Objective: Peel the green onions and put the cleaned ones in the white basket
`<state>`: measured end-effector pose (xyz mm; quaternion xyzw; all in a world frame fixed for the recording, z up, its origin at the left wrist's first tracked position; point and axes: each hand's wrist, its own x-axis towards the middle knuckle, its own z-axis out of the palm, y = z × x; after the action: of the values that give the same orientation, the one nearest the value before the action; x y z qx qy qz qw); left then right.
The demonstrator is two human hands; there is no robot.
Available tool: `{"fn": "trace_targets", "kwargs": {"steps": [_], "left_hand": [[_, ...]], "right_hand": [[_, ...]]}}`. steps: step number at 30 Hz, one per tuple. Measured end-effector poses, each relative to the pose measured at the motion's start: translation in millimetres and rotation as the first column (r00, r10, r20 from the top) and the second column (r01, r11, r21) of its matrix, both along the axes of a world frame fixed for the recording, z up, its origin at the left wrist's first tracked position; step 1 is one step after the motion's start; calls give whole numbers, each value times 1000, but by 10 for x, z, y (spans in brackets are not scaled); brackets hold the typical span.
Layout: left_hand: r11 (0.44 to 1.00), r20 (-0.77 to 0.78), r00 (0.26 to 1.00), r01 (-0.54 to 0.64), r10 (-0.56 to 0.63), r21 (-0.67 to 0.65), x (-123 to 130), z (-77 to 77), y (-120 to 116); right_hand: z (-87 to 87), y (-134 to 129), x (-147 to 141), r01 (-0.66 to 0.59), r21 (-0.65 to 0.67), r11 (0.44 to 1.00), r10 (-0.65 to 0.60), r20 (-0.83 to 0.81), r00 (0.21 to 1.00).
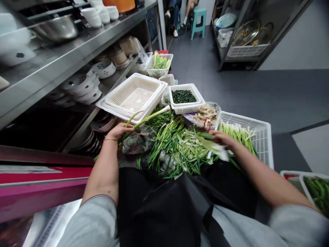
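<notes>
My left hand [121,130] is closed round a long green onion [151,116], whose white root end points up to the right. Out to the right, my right hand [221,138] is closed on a pale green leaf [209,143], partly smeared by motion. Between the hands lies a heap of green onions [167,135] with loose peeled leaves [190,151]. A clear plastic bag [140,142] of dark greens rests beside my left hand. Cleaned onions with white ends [238,133] lie in a white basket [263,140] at the right.
Stacked white baskets [136,92] and a basket of green chillies [183,96] stand ahead. A bag of pale food [205,115] sits beyond the heap. Steel shelves [77,48] with bowls line the left. Green peppers [318,192] fill a basket at lower right. Seated people's legs show near a stool [199,20].
</notes>
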<state>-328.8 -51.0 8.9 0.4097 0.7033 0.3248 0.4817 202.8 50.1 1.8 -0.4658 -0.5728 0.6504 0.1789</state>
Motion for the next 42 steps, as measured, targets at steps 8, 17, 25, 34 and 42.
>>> {"fn": "trace_targets", "kwargs": {"steps": [8,17,25,34,42], "left_hand": [[970,211,951,240,-225,-48,790,-20,38],[957,422,860,243,-287,157,1519,-252,403],[976,617,776,-7,-132,218,1615,-240,403],[957,613,789,-147,-38,249,1400,-193,420],[895,169,963,-259,211,362,1604,-425,312]], "right_hand": [[-407,111,-1645,95,-60,994,-108,-269,957],[153,302,-1922,168,375,912,-126,-133,983],[330,504,-2080,258,448,856,-161,-244,956],[138,485,-2519,-24,354,935,122,-257,959],[-501,-184,-2636,42,450,892,-12,-70,997]]}}
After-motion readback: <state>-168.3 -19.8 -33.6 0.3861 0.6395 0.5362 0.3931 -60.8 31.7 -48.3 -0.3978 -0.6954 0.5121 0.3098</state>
